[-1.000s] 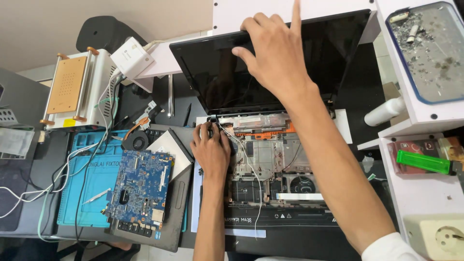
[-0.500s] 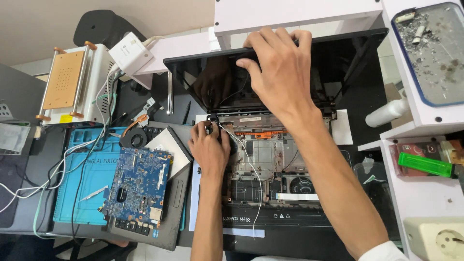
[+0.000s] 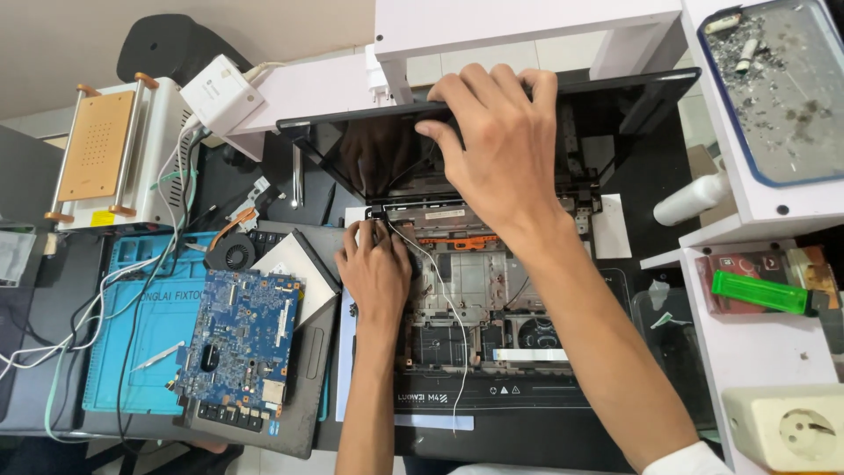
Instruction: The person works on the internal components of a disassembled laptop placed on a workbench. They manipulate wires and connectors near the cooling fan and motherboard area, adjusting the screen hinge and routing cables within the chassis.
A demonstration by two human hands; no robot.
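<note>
Circuit board beside hands; lighter right.

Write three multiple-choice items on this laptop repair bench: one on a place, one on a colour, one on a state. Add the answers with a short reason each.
1. Where does the bare blue circuit board lie?
A. left of the opened laptop base
B. on the white shelf at the right
C. inside the laptop base

2. What colour is the lighter on the right shelf?
A. red
B. green
C. yellow

3. What is the right hand doing?
A. resting flat on the table
B. holding a screwdriver
C. gripping the top edge of the laptop screen

Answers:
1. A: the board sits on a grey panel beside the teal mat, left of the base.
2. B: its body is bright green.
3. C: the fingers curl over the screen's upper edge, while the left hand presses near the hinge.
</note>
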